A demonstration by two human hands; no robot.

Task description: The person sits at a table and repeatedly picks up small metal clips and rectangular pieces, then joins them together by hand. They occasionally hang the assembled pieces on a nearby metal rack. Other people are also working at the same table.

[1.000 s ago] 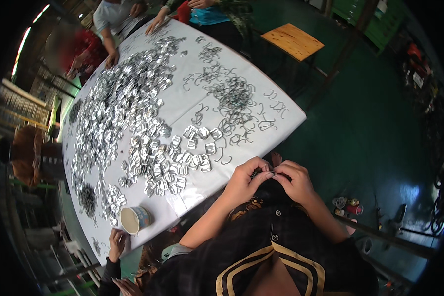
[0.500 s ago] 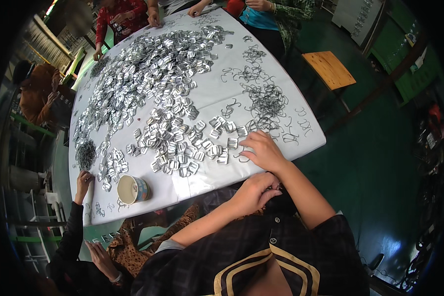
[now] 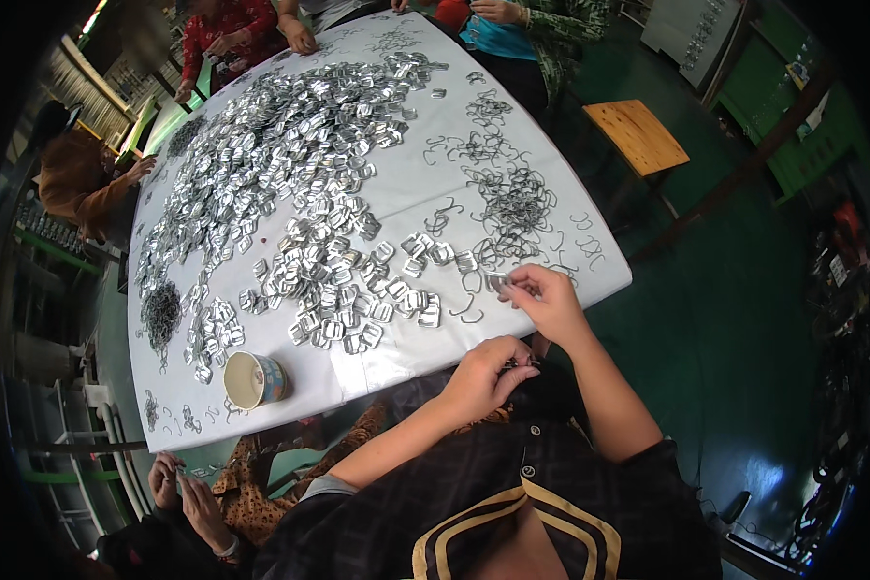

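Note:
My right hand (image 3: 551,302) is just above the table's near right edge, thumb and fingers pinched on a flat silver metal buckle (image 3: 498,281). Close to my body, off the edge, my left hand (image 3: 491,375) is closed; a bit of metal shows at its fingertips, too small to make out. Loose buckles (image 3: 429,316) lie left of my right hand, at the end of a large heap of buckles (image 3: 329,217). Beyond the hand spreads a tangle of bent wire hooks (image 3: 517,198), with a few single hooks (image 3: 468,315) nearer.
A paper cup (image 3: 257,380) stands at the near left of the white-covered table (image 3: 387,362). A person's hands (image 3: 188,493) work beside me on the left; other people stand round the far edges. A wooden stool (image 3: 636,135) is to the right.
My right hand has taken up a buckle from the table and drawn back to the right. My left hand stays closed near the edge. The left neighbour's hand has come off the table.

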